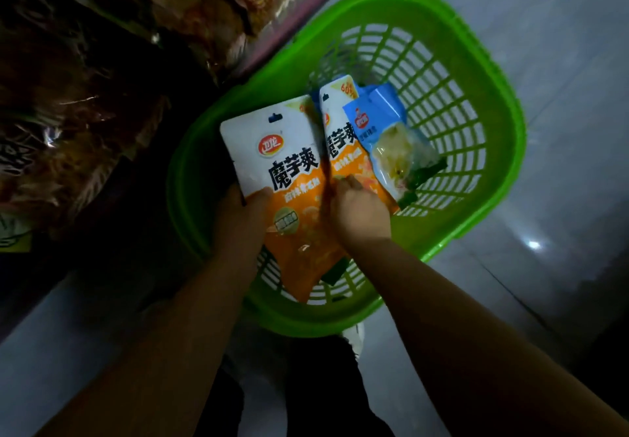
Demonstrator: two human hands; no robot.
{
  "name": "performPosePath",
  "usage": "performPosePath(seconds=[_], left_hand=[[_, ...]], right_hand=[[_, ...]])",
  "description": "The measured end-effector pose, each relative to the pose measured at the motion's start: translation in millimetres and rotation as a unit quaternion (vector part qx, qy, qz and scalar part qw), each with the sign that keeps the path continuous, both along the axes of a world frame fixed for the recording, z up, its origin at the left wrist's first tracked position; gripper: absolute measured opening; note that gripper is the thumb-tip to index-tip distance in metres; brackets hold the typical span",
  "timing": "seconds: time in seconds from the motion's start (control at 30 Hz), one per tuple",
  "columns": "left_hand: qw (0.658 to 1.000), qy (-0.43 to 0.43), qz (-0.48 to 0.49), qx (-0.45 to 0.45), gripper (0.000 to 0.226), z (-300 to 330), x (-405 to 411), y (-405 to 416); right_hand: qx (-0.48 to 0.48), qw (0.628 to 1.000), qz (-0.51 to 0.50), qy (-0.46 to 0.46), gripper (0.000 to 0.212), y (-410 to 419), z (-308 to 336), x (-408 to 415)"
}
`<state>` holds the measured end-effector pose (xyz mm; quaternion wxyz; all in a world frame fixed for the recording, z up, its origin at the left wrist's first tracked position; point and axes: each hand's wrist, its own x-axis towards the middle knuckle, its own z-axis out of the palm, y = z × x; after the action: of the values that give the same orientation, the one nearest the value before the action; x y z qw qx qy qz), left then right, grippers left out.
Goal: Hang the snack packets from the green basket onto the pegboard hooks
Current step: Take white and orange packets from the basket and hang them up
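While both hands are down in the green basket (490,150), two orange-and-white packets are being lifted out of it.

Left hand (243,218) holds the nearer orange-and-white packet (282,191) by its lower half, thumb across the front, hang slot at the top end. Right hand (357,208) pinches the second orange-and-white packet (343,150) low down, fingers curled on it. A blue packet (384,143) lies against that second one, overlapping its edge, inside the basket. The basket sits on a pale tiled floor (544,45), beside a dark shelf of bagged snacks (190,0); no pegboard hooks in view. Risks, as I judge them: the blue packet may drag along and fall; low grips leave the tops floppy, so slots could miss a hook; dim light hampers aim.
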<state>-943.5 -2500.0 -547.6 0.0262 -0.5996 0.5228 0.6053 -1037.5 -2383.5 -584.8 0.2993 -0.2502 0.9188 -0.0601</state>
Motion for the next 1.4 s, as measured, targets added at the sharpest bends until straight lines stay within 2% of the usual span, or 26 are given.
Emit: performPosePath(seconds=[0.1, 0.13, 0.2, 0.27, 0.33, 0.43, 0.6, 0.73, 0.8, 0.83, 0.9, 0.97, 1.0, 1.07, 1.17, 1.27, 1.33, 1.4], left_hand=[[1.000, 0.012, 0.023, 0.008, 0.039, 6.1, -3.3, 2.1], [1.000, 0.017, 0.021, 0.006, 0.038, 7.4, -7.9, 2.0], [1.000, 0.013, 0.015, -0.004, 0.040, 5.2, -24.0, -0.4], [1.000, 0.001, 0.001, -0.018, 0.040, -0.8, -42.5, -3.3], [0.999, 0.011, -0.010, -0.030, 0.035, -11.5, -58.8, -6.9], [0.996, 0.023, -0.047, -0.075, 0.036, -29.7, -75.8, -12.2], [0.990, -0.014, -0.055, -0.125, 0.031, -43.2, -80.2, -16.3], [0.988, -0.006, -0.077, -0.132, 0.031, -29.7, -62.7, -5.5], [0.990, -0.012, -0.067, -0.122, 0.036, -17.8, -49.7, -2.5], [0.993, -0.014, -0.052, -0.106, 0.038, -11.1, -41.0, -1.8], [0.998, -0.009, -0.027, -0.061, 0.038, 4.7, -20.0, -1.4], [0.999, 0.028, -0.026, -0.011, 0.028, 20.0, -0.3, -3.2], [0.998, 0.054, -0.030, 0.011, 0.023, 27.7, 6.8, -4.7], [0.993, 0.103, -0.037, 0.037, 0.026, 40.6, 13.7, -8.8], [0.987, 0.155, 0.019, 0.045, 0.033, 59.0, 13.0, -19.2], [0.980, 0.179, 0.078, 0.043, 0.028, 92.9, 7.9, -31.2], [0.981, 0.165, 0.101, 0.033, 0.031, 125.9, 9.5, -36.0], [0.984, 0.137, 0.110, 0.014, 0.037, 170.0, 14.9, -38.0]], right_hand=[[-0.038, 0.989, 0.140, 0.013, 0.027, 6.9, 14.7, 16.7], [-0.040, 0.988, 0.151, -0.003, 0.029, 9.3, 15.1, 23.6], [-0.054, 0.994, 0.070, -0.066, 0.037, 9.1, 16.0, 24.3], [-0.084, 0.992, -0.028, -0.090, 0.046, 5.2, 12.6, 10.3], [-0.066, 0.994, -0.055, -0.074, 0.057, -2.1, 5.3, -10.1], [-0.040, 0.988, -0.071, -0.132, 0.071, -12.8, -4.0, -29.9], [-0.083, 0.990, -0.024, -0.113, 0.062, 4.4, -5.5, -30.5], [-0.086, 0.989, 0.073, -0.096, 0.052, 21.0, 5.4, -21.2], [-0.136, 0.983, 0.062, -0.109, 0.044, 24.0, 9.8, -23.4], [-0.171, 0.978, 0.027, -0.119, 0.039, 23.3, 12.2, -27.3], [-0.226, 0.955, -0.106, -0.159, 0.035, 17.9, 18.9, -40.3], [-0.283, 0.896, -0.234, -0.249, 0.041, 9.7, 23.8, -55.6], [-0.295, 0.877, -0.255, -0.282, 0.047, 7.6, 25.1, -63.2], [-0.271, 0.885, -0.220, -0.309, 0.049, 8.0, 26.1, -77.0], [-0.240, 0.898, -0.192, -0.315, 0.032, 9.9, 44.3, -79.7], [-0.279, 0.858, -0.248, -0.354, 0.029, 10.2, 80.6, -65.0], [-0.324, 0.828, -0.282, -0.360, 0.019, 11.9, 118.5, -50.1], [-0.351, 0.801, -0.305, -0.377, 0.020, 13.8, 168.1, -36.8]])
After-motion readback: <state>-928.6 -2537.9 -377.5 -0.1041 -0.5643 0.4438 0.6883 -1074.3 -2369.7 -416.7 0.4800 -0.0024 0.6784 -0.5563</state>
